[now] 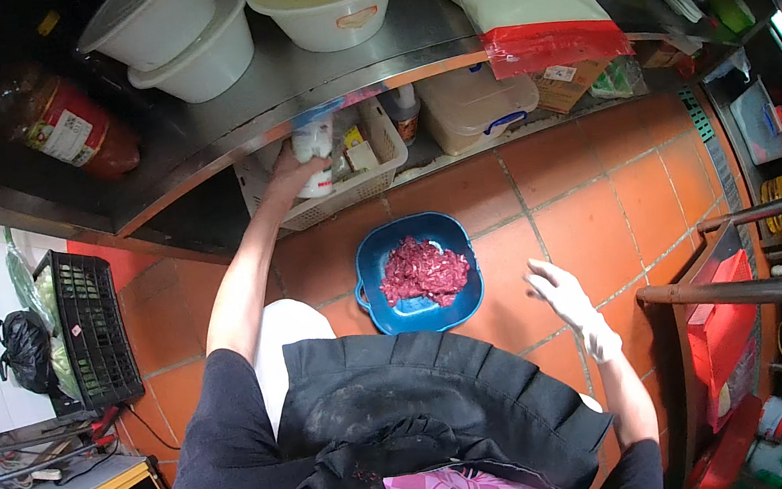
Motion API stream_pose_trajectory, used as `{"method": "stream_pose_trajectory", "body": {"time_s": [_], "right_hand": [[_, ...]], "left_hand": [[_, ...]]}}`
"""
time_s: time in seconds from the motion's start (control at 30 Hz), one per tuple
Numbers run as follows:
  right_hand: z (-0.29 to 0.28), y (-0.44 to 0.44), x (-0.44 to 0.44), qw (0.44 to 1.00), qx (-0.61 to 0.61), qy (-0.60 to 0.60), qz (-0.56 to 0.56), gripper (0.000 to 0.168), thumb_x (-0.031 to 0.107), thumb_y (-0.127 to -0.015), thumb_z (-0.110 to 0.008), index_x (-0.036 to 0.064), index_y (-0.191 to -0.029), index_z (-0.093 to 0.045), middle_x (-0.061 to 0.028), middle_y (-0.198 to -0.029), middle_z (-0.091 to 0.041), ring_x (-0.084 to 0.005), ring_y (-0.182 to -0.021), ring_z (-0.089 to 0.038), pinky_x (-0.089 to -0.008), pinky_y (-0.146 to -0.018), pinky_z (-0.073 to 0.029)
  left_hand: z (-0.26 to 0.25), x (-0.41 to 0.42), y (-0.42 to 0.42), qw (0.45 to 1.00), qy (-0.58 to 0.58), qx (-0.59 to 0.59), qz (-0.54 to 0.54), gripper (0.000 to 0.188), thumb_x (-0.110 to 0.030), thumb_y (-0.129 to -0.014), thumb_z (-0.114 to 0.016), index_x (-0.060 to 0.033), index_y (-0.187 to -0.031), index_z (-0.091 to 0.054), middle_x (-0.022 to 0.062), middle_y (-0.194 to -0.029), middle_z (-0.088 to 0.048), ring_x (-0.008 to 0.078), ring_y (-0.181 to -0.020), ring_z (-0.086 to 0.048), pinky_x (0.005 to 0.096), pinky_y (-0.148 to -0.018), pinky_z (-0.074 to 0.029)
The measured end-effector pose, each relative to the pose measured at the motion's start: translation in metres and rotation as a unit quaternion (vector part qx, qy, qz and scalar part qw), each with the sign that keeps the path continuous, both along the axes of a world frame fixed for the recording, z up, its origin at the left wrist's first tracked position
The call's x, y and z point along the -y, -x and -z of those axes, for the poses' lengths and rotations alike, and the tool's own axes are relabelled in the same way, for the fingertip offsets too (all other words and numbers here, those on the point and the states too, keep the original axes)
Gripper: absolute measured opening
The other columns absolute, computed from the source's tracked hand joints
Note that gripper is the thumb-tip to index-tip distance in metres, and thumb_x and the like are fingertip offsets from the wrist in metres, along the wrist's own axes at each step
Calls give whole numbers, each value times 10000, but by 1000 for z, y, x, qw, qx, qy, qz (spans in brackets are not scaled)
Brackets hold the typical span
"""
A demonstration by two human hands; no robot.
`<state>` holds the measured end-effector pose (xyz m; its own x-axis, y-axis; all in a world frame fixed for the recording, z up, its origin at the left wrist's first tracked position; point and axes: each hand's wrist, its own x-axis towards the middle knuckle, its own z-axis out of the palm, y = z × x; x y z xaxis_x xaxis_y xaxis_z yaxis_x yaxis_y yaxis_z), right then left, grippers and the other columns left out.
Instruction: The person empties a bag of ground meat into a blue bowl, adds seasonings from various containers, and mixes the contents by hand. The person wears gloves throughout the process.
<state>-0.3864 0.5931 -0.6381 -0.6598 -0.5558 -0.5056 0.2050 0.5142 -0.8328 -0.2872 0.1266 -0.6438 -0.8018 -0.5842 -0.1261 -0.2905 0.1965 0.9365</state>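
Observation:
A white plastic bottle is in my bare left hand, at the left part of a white plastic basket on the shelf under the metal counter. The basket also holds small boxes and packets. My right hand, in a white glove, hangs over the tiled floor with its fingers apart and nothing in it. Between my two arms, a blue plastic basin stands on the floor. Raw red meat in small pieces lies in it. The hand hides part of the bottle.
Lidded white tubs and a white and red bag lie on the counter. A lidded clear storage box is below. A black crate of vegetables stands left; a red basket and dark bars are at right.

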Motion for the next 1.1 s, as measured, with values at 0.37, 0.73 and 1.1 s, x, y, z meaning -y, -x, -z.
{"method": "stream_pose_trajectory", "body": {"time_s": [0.37, 0.73, 1.1], "right_hand": [[-59, -32, 168, 921, -275, -35, -273, 707, 441, -766, -633, 49, -1300, -385, -172, -1246, -458, -287, -1137, -475, -352, -940, -397], [-73, -41, 138, 966, -195, 39, -164, 477, 412, -821, -564, 51, -1132, -524, -122, -1072, -571, -254, -938, -578, -330, -764, -482], [-5, -23, 87, 980, 153, 128, -8, 590, 571, -870, -399, 58, -1111, -564, -99, -979, -613, -172, -853, -593, -288, -690, -505]], "left_hand": [[0, -191, -86, 962, 236, 54, 127, 668, -167, -593, -698, -82, -1191, -413, 156, -1061, -437, 341, -1056, -429, 432, -901, -396], [12, -210, -97, 987, 118, -48, 100, 785, -270, -561, -812, -53, -1197, -406, 149, -1115, -544, 282, -1042, -550, 363, -883, -446], [25, -198, -123, 973, 177, -73, 132, 792, -244, -540, -827, -60, -1189, -412, 151, -1107, -510, 322, -1052, -520, 397, -894, -437]]}}
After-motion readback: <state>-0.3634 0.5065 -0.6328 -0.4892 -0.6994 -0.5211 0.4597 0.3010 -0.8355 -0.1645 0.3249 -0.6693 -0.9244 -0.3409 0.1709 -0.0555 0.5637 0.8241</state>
